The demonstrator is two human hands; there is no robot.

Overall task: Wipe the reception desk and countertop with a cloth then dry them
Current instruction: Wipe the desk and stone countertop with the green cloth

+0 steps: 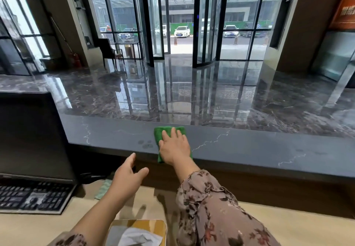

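We are wiping. Our right hand (pixel 173 146) presses flat on the cloth (pixel 158 132) at the surface's (pixel 249 146) near edge; our left hand (pixel 127 176) is wide, empty. Next, we think, slide left over the marks (pixel 146 144).

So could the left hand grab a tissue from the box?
Probably yes. The left hand hovers open and empty. The tissue box sits just behind it, nearer the person, with a tissue sticking up and nothing covering it.

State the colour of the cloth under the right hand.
Green: the cloth under the right hand shows best in the head view.
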